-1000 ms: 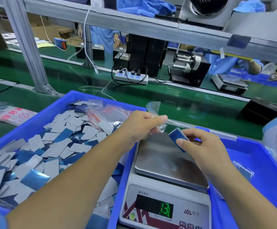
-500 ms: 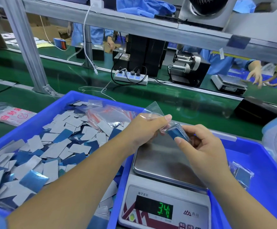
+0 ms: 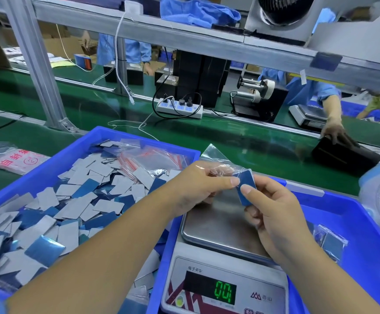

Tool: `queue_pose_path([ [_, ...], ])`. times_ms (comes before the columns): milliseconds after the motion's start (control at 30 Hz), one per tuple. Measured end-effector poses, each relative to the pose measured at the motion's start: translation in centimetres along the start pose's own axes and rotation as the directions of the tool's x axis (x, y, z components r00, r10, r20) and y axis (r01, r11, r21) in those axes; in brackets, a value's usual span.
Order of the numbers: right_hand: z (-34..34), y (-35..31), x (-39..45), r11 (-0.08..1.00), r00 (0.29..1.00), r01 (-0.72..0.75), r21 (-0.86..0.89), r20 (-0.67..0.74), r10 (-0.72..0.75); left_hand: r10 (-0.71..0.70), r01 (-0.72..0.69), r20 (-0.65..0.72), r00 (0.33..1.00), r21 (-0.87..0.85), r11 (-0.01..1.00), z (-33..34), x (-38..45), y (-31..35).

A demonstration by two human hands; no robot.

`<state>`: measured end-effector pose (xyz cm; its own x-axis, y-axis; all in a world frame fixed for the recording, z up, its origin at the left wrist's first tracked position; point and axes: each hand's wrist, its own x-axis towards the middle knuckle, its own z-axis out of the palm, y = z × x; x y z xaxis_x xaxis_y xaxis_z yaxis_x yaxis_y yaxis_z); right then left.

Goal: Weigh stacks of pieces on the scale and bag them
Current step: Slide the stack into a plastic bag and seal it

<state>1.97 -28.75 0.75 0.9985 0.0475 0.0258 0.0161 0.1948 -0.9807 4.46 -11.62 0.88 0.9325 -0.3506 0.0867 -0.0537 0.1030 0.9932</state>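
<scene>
Centre frame: left hand [image 3: 198, 184] pinches the clear bag [image 3: 220, 163]; right hand [image 3: 272, 214] fingers clamp the blue stack [image 3: 245, 189] at its mouth. Stack judged light, stiff, slippery; grip its edges. Film limp.

My right hand [image 3: 272, 214] hides part of the scale [image 3: 220, 227] pan; the display's [image 3: 225, 292] last digit is unclear.

The right hand [image 3: 275, 214] is sliding the stack of blue rectangular pieces [image 3: 245, 185] deeper into the clear plastic bag [image 3: 218, 163] pinched by the left hand [image 3: 198, 184]. The green scale readout [image 3: 222, 292] is dropping to near zero.
</scene>
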Motion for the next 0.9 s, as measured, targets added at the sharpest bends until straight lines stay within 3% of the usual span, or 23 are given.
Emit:
queue_pose_path([
  [167, -0.1, -0.1, 0.0, 1.0, 1.0, 0.006, -0.018, 0.025, -0.006, -0.051, 0.06, 0.05, 0.997, -0.193, 0.979, 0.0, 0.0, 0.4],
  [633, -0.5, -1.0, -0.2, 0.995, 0.984, -0.069, -0.068, 0.161, 0.079, -0.009, 0.01, 0.032, 0.999, -0.033, 0.999, 0.3, 0.0, 0.4],
  [800, -0.2, -1.2, -0.5, 1.0, 0.995, -0.002, -0.026, 0.096, 0.005, -0.045, 0.043, 0.11, 0.993, 0.015, 0.999, 0.3, -0.3, 0.7],
  [900, 0.0, -1.6, -0.6, 0.999, 0.996, 0.039, 0.001, 0.076, -0.039, -0.03, 0.033, 0.042, 0.999, -0.088, 0.996, 0.5, -0.3, 0.9],
])
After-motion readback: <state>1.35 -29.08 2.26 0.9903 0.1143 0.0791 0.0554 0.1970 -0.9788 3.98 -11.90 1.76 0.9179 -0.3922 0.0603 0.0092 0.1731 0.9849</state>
